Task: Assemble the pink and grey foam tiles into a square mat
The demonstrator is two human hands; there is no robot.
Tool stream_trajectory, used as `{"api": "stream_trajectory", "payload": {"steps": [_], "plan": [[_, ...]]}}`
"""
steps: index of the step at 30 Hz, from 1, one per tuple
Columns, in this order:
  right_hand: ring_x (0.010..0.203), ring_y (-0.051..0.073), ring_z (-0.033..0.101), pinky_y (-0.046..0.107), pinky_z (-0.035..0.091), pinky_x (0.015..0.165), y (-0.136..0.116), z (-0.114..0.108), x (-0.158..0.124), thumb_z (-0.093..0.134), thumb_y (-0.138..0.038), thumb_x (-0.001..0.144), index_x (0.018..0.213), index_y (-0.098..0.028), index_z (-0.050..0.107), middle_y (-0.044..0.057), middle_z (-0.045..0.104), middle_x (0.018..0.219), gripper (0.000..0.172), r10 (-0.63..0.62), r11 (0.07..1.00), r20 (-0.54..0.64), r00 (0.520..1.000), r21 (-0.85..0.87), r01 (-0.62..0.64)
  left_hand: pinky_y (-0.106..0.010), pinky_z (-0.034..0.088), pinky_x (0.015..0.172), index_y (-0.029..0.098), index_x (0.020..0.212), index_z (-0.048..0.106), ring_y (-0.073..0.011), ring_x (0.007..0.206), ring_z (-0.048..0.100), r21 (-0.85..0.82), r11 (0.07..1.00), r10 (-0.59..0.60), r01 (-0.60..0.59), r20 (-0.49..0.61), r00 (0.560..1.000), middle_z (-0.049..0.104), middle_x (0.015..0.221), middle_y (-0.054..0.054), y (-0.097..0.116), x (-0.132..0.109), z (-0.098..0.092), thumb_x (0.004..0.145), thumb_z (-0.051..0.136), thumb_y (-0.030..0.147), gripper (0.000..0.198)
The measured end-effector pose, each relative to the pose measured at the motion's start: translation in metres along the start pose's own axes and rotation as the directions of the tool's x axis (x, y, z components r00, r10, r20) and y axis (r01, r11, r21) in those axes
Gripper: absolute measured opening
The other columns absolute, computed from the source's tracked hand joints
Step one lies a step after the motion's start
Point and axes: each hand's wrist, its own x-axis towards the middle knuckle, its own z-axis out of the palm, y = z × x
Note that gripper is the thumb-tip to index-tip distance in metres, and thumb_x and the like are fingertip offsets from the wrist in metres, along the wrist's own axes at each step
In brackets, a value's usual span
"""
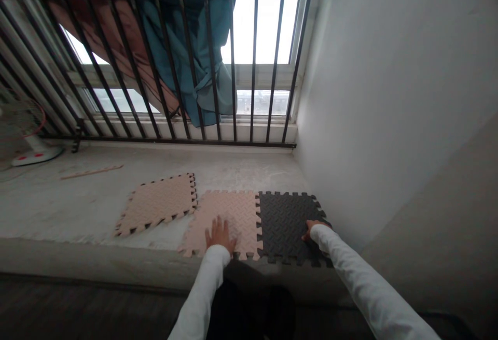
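Sleeves (pixel 356 278) — left hand (pixel 220 235) splayed on pink mat (pixel 241 213), right (pixel 312 227) half-curled on black (pixel 280 223).

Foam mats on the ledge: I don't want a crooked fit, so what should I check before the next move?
1. Black mat and pink middle mat side by side: ok, their toothed edges meet.
2. Teeth fully locked along that seam: cannot tell.
3. Angled mat, at the left, squared to the pink middle mat: not ok, a wedge of ledge shows between them.
4. Hands on separate mats: ok, left hand on the pink middle mat, right hand at the black mat's right side.
5. Black mat flush with the wall: cannot tell, the right sleeve covers part of that edge.
6. Thin strip off the mats: ok, it lies apart.
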Motion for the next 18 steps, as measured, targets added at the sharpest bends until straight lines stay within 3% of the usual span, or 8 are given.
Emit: {"api": "stream_trajectory", "payload": {"steps": [3, 5, 11, 18], "plan": [[0.105, 0.027, 0.049, 0.038, 0.043, 0.084, 0.0, 0.0, -0.001, 0.066, -0.041, 0.055, 0.114, -0.019, 0.05, 0.014, 0.05, 0.119, 0.065, 0.001, 1.0, 0.006, 1.0, 0.0, -0.001, -0.043, 0.013, 0.103, 0.017, 0.133, 0.017, -0.0219, 0.129, 0.005, -0.053, 0.951, 0.306, -0.304, 0.029, 0.952, 0.004, 0.142, -0.004, 0.043, -0.001, 0.008, 0.075, 0.038, 0.039, 0.066], [0.105, 0.027, 0.049, 0.038, 0.042, 0.085, 0.0, 0.0, -0.002, 0.066, -0.04, 0.055, 0.115, -0.018, 0.049, 0.014, 0.05, 0.119, 0.066, -0.008, 1.0, 0.002, 1.0, -0.004, 0.008, -0.042, 0.014, 0.103, 0.017, 0.134, 0.012, -0.0201, 0.129, 0.003, -0.075, 0.917, 0.393, -0.392, -0.006, 0.92, 0.002, 0.142, -0.003, 0.063, 0.001, 0.021, 0.076, 0.035, 0.039, 0.066], [0.106, 0.026, 0.049, 0.037, 0.042, 0.085, 0.001, 0.001, -0.003, 0.064, -0.041, 0.057, 0.116, -0.02, 0.047, 0.014, 0.049, 0.12, 0.065, -0.013, 1.0, -0.014, 1.0, -0.022, 0.013, -0.043, 0.011, 0.104, 0.021, 0.134, 0.013, -0.0161, 0.129, 0.003, -0.072, 0.95, 0.304, -0.303, 0.0, 0.953, 0.002, 0.142, 0.002, 0.079, 0.015, 0.052, 0.081, 0.023, 0.034, 0.055], [0.104, 0.028, 0.049, 0.038, 0.043, 0.083, -0.002, -0.001, -0.003, 0.067, -0.04, 0.053, 0.113, -0.019, 0.05, 0.015, 0.051, 0.118, 0.065, 0.0, 1.0, -0.004, 1.0, -0.01, 0.0, -0.046, 0.006, 0.104, 0.023, 0.133, 0.015, -0.0164, 0.129, 0.004, -0.07, 0.953, 0.297, -0.295, 0.015, 0.955, 0.006, 0.141, 0.005, 0.083, 0.017, 0.05, 0.081, 0.023, 0.038, 0.055]]}}
